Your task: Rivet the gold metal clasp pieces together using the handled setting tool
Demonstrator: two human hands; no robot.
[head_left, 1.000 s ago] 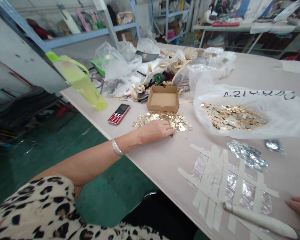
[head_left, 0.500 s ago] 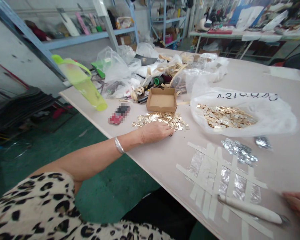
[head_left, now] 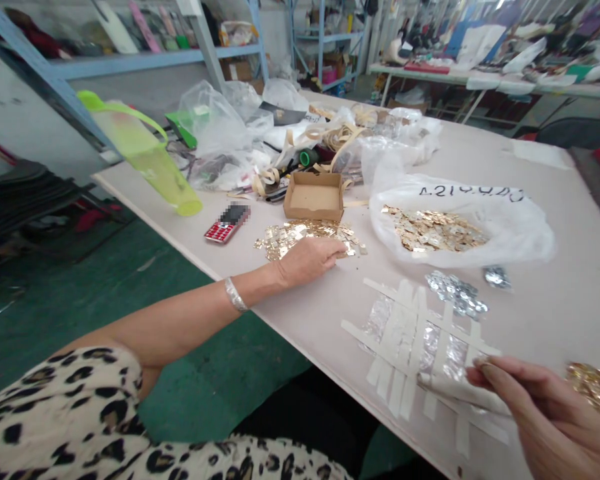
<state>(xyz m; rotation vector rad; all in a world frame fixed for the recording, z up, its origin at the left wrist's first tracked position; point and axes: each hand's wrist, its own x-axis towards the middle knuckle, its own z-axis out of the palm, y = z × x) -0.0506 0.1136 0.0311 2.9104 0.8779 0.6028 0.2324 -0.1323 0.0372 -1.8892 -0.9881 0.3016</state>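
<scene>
**Workroom table [head_left: 330,307] with gold pieces [head_left: 280,240] at the left hand [head_left: 307,261]**

Blue shelves [head_left: 130,65] are standing behind the table, and a jumble of clear plastic [head_left: 215,123] and tan bands [head_left: 347,137] is covering its far part. The gold pieces are lying in a loose heap just in front of a shallow box [head_left: 313,208]. The left hand is resting at the heap's near edge, fingers curled and tips together (whether a piece is lying between them cannot be told). A bracelet [head_left: 235,293] is circling its wrist. A phone [head_left: 225,230] and a green bottle [head_left: 165,177] are occupying the left side. Right of the heap, a white bag [head_left: 520,230] is holding more such pieces. Nearer, silver discs [head_left: 457,292] are lying beside a small packet [head_left: 497,277], and white strips [head_left: 405,320] are crossing one another. The right hand [head_left: 540,407] is partly hiding a white rod [head_left: 443,383], thumb and forefinger tips meeting (anything pinched there is too small to tell). A second gold heap [head_left: 595,393] is showing at the right edge.
</scene>
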